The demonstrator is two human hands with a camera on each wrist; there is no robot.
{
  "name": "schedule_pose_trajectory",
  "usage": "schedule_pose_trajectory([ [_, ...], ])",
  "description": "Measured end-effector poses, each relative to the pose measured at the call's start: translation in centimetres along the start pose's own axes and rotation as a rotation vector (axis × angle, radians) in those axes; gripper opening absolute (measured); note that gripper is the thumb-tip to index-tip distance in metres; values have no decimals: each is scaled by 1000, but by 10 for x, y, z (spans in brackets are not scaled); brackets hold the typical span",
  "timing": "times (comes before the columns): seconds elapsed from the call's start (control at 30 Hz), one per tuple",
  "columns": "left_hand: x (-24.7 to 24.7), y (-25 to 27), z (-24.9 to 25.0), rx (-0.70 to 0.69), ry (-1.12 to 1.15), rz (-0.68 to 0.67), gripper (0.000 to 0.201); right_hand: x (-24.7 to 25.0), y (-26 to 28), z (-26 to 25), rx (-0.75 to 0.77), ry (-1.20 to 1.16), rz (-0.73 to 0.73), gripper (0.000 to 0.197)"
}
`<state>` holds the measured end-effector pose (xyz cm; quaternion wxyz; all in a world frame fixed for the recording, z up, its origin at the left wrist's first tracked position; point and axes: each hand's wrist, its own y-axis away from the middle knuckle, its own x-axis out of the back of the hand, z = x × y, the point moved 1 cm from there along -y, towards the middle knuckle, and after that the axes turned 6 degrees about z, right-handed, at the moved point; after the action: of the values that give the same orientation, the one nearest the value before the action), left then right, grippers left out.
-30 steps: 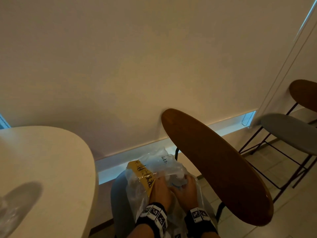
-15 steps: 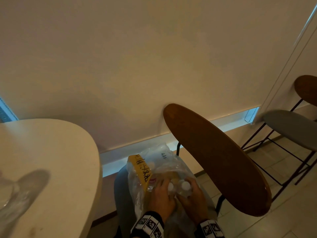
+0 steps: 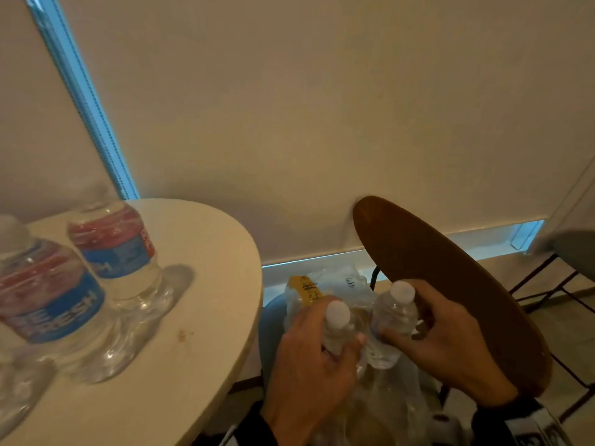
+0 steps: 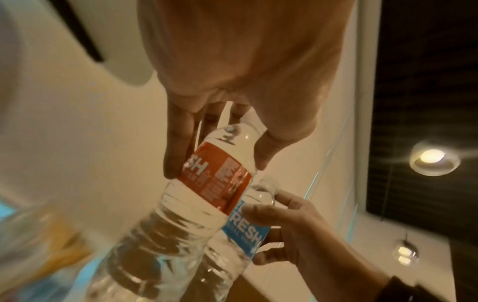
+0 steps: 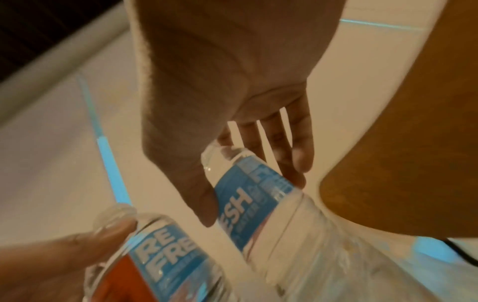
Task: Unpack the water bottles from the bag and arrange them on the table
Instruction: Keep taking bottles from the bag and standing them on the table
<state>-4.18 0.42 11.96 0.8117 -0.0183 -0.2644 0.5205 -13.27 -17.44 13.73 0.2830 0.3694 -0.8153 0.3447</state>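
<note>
My left hand [image 3: 317, 365] grips the upper part of a clear water bottle [image 3: 337, 323] with a white cap and a red and blue label [image 4: 220, 179]. My right hand [image 3: 441, 336] holds a second bottle [image 3: 391, 320] the same way, its blue label [image 5: 248, 196] between thumb and fingers. Both bottles stand close together, just above a crumpled clear plastic bag [image 3: 325, 291] with a yellow strip, which sits on a chair seat. Two more bottles [image 3: 116, 249] [image 3: 42, 294] stand upright on the round cream table [image 3: 199, 304] at the left.
A brown wooden chair back [image 3: 450, 284] slants close beside my right hand. Another chair with a grey seat [image 3: 573, 249] and black wire legs stands at the far right. A closed blind covers the window behind. The table edge lies just left of my left hand.
Both hands have lifted a bottle each up out of the bag. My view has swung left and down, so the table and its two bottles now show.
</note>
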Motion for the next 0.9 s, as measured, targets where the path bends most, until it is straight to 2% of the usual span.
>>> schedule_pose_trajectory([
  [0.13,64,3,52,-149,46,142,50,34,-15,-62,150,-147,51,63],
  [0.3,133,15,91,-231,-37,270,39,44,-42,-130,329,-334,40,51],
  [0.43,175,27,98,-229,-123,357,41,31,-58,-169,437,-413,3,52],
  [0.57,207,40,95,-188,-246,439,35,11,-65,-204,526,-386,-50,54],
  [0.9,256,63,76,-32,-344,568,37,-45,-70,-245,592,-368,-165,54],
])
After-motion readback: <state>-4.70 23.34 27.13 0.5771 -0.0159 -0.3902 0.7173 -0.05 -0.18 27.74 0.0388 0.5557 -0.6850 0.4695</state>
